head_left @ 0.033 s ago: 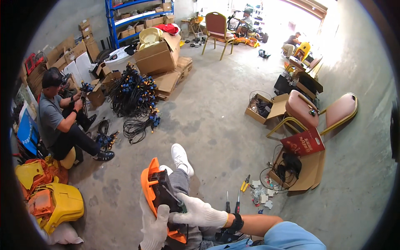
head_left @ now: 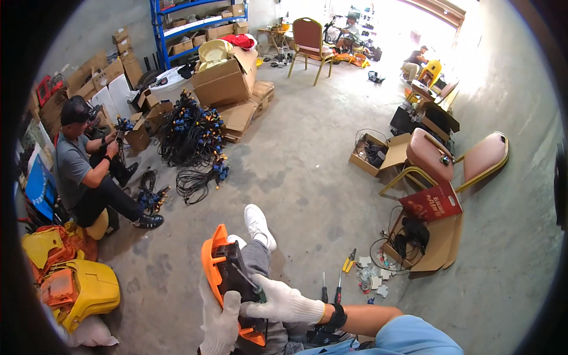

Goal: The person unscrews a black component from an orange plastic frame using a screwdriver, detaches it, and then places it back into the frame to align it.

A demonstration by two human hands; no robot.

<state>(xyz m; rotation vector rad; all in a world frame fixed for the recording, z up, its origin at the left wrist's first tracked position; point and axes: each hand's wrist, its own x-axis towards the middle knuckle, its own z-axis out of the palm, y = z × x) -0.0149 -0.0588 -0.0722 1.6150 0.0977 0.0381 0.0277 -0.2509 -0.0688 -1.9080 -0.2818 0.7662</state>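
My left hand (head_left: 220,324), in a white knit glove, is closed on the near left side of an orange plastic housing (head_left: 208,260) with a black inner part (head_left: 229,273). The housing rests tilted over my lap. My right hand (head_left: 283,300), gloved too, grips a screwdriver (head_left: 258,292) by its dark green handle. Its thin metal shaft points up and left onto the black part; whether the tip sits on a screw I cannot tell. Beside my right leg on the floor lie two more screwdrivers (head_left: 338,291) and yellow-handled pliers (head_left: 349,260).
Small white pieces (head_left: 373,277) and an open carton (head_left: 438,248) with black cables lie to the right, near a pink chair (head_left: 429,157). A seated person (head_left: 83,165) works at left, beside yellow housings (head_left: 94,290) and piled black cables (head_left: 186,133). Two people sit farther back.
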